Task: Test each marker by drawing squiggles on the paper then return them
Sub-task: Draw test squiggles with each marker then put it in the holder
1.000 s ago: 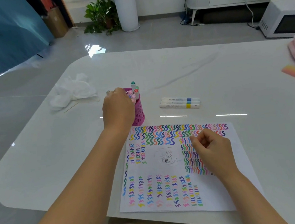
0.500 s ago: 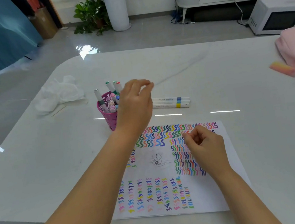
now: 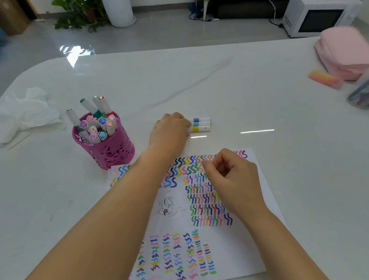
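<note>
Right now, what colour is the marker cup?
The marker cup is magenta pink, with a cut-out leafy pattern in its wall. It shows best in the head view.

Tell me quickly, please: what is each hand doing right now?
Left hand: on the ends of the three markers; grip cannot be told.
Right hand: fingers curled, holding nothing, resting on the paper.
</note>
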